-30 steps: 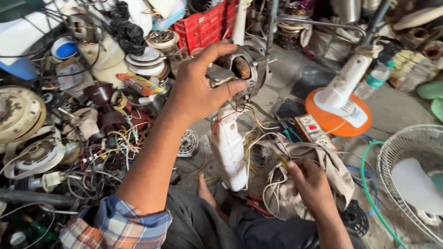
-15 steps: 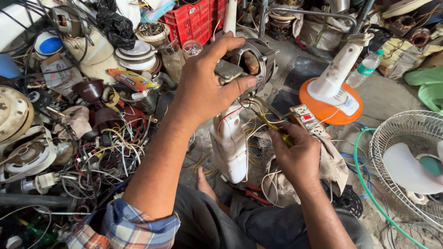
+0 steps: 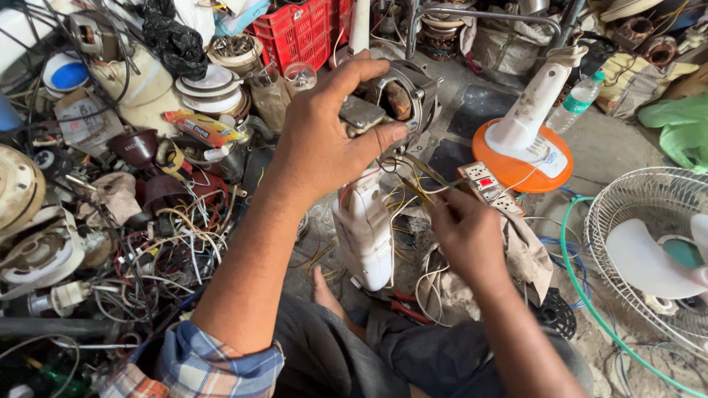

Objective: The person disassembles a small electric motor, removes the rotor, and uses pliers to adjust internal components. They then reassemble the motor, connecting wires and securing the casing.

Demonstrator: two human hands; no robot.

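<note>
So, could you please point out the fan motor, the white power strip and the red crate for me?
fan motor [image 3: 402, 99], head view, on its metal housing beside the thumb.
white power strip [image 3: 489, 186], head view, on its socket face.
red crate [image 3: 304, 31], head view, on its slatted side wall.

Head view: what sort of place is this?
Probably an electric fan repair workshop, worked on the floor: the left hand grips a fan motor, a fan guard with blades lies nearby, and tangled wires litter the ground.
</note>
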